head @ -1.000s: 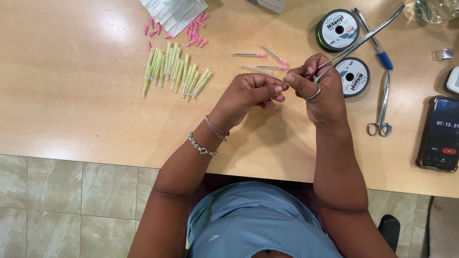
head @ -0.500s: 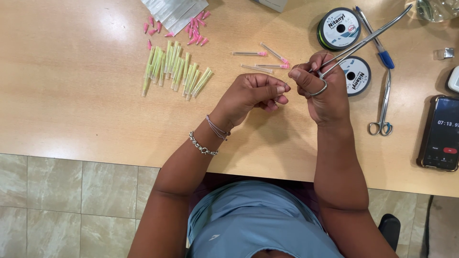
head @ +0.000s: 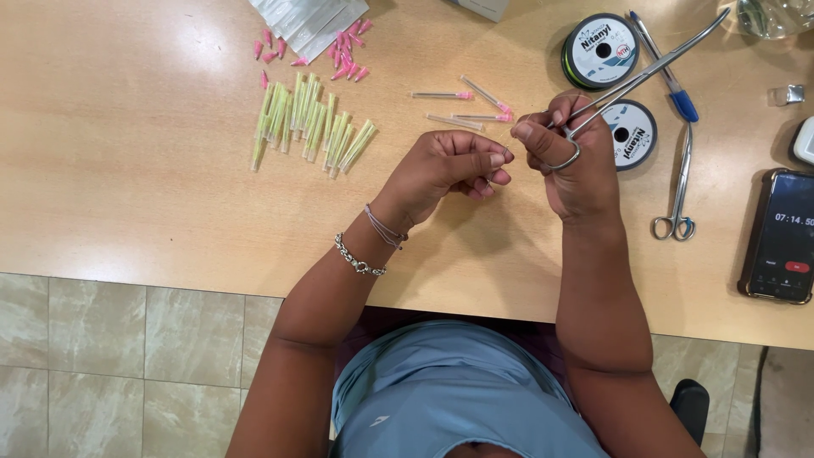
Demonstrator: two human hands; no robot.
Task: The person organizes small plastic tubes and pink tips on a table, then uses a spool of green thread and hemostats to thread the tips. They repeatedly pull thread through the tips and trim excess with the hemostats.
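Here a pale wooden table (head: 127, 170) fills the upper part of the view, its near edge running above a tiled floor (head: 127, 356) of beige squares. The widest bare stretch of table lies to the left, below the pile of yellow-green needle caps (head: 309, 127); pink caps (head: 339, 51) are scattered just above it beside clear wrappers (head: 309, 17). Over the middle, the left hand (head: 445, 165) is clenched with fingertips pinched together, on what I cannot tell. Just beside it the right hand (head: 572, 157) grasps long steel forceps (head: 644, 72), a finger through one ring, tips pointing up and right. Crowding the right side are two thread spools (head: 604, 51), a blue pen (head: 666, 64), scissors (head: 678, 199) and a phone (head: 784, 233) near the edge
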